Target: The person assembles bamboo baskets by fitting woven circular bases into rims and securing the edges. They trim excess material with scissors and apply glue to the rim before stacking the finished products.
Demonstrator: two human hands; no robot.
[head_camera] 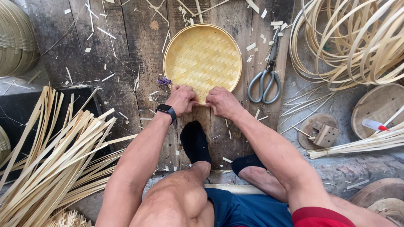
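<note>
A round woven bamboo tray lies flat on dark wooden boards. My left hand and my right hand both grip its near rim, fingers curled over the edge, thumbs close together. A black watch sits on my left wrist. A small purple thing lies just beyond my left hand, beside the rim. My feet in black socks rest on the boards below the tray.
Grey-handled shears lie right of the tray. Coiled bamboo strips fill the upper right. Flat bamboo slats pile up at the lower left. Round wooden discs and a small wooden block lie to the right. Bamboo offcuts litter the boards.
</note>
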